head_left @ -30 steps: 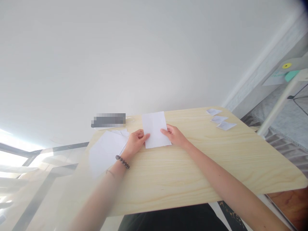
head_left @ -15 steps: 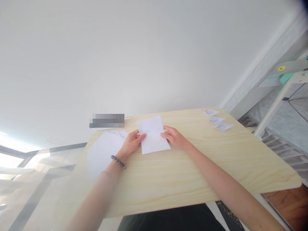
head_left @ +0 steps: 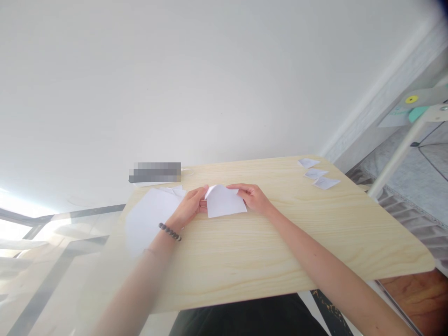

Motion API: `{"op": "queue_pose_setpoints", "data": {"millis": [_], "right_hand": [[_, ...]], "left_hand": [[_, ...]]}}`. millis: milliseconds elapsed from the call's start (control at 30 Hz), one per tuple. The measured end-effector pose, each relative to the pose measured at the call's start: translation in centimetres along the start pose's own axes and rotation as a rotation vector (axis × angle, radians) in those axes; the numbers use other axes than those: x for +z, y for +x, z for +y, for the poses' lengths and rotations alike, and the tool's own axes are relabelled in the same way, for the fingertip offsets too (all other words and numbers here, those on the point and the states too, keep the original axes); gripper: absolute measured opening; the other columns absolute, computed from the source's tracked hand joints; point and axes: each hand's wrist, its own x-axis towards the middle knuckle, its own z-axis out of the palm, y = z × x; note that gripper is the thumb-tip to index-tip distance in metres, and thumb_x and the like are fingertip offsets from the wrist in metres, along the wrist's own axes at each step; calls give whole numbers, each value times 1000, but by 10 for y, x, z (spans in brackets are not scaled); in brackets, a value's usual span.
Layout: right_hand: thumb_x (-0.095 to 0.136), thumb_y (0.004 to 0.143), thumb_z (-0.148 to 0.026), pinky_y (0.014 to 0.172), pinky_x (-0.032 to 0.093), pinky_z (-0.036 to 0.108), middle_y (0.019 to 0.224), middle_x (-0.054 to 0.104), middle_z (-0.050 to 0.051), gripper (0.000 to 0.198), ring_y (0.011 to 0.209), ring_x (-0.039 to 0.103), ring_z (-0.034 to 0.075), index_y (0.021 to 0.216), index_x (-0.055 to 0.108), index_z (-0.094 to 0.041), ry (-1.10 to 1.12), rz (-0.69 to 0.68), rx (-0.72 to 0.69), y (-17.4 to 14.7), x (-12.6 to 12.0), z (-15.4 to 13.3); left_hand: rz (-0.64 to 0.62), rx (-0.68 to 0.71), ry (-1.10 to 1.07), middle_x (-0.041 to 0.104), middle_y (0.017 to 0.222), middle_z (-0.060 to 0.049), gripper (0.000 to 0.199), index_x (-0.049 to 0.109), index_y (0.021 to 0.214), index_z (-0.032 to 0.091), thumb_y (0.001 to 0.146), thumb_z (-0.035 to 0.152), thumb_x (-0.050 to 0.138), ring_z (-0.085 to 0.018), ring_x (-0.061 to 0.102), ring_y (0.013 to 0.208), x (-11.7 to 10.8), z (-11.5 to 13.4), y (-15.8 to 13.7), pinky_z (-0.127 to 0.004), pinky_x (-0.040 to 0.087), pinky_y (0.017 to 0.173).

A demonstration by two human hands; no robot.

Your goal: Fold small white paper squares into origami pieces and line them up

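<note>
- Here's the small white sheet (head_left: pixel 227 205), right in the middle of the table (head_left: pixel 280 254), between the two hands and in front of the person.
- Left hand (head_left: pixel 191 205): closed lightly at the sheet's far left corner, thumb on top, lower fingers tucked in by its left edge.
- Right hand (head_left: pixel 254 197): a narrow pinch at the far right corner, thumb and fingers nearly together with paper between them.
- Why both corners? Probably to control the far edge evenly; it arches and bends over, while the near edge hangs free.
- Off to the left, the larger loose paper (head_left: pixel 152 217) lies partly behind the left forearm, handy yet apart from the hands' working space.
- Far right, three folded papers (head_left: pixel 326 183) sit in a slanting row, two nearest ones touching or nearly so, presumably set aside for elbow room.
</note>
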Motion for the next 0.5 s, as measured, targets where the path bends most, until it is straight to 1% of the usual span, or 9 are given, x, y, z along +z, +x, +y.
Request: {"op": "queue_pose_setpoints", "data": {"millis": [67,133,200,300,367,433,500], "right_hand": [[43,77,-26,64,44,24,105,62,1,30,82,56,14,97,66,-24,18,10,23,-1,0,0],[41,77,-29,58,46,25,104,62,3,33,75,57,14,99,64,-23,102,-22,77,-1,0,0],[38,78,-32,55,47,26,99,62,4,38,70,58,15,106,60,-21,218,-78,136,0,-2,-1],[30,82,-39,59,48,28,96,62,5,45,75,60,17,115,53,-20,328,-115,164,1,-3,-4],[33,81,-45,58,47,27,97,60,6,44,75,59,16,113,53,-20,239,-62,147,1,-1,-7],[46,76,-49,54,46,24,95,60,5,42,73,58,16,104,56,-19,78,20,138,1,2,-9],[56,70,-49,49,43,22,92,59,5,41,71,57,15,98,56,-19,-6,46,154,1,5,-10]], "left_hand": [[46,48,56,63,83,-5,38,58,96,15,74,46,56,-17,59,75,1,-2,0,-26,48,61],[64,75,78,62,82,-3,36,57,98,16,73,41,58,-14,58,73,2,-4,0,-24,46,61],[63,87,83,62,82,-3,35,56,99,16,72,39,60,-13,57,72,1,-6,1,-24,46,62],[89,93,108,62,84,-5,37,55,99,15,71,40,61,-15,58,75,2,-7,3,-27,46,66],[111,100,142,63,85,-6,39,55,99,15,70,41,61,-16,58,76,3,-7,3,-27,46,66],[126,117,172,63,85,-6,40,55,99,15,70,42,61,-15,58,75,4,-7,2,-26,45,64],[142,139,219,62,80,-4,40,55,99,16,70,43,60,-13,56,69,6,-6,1,-22,43,58]]}}
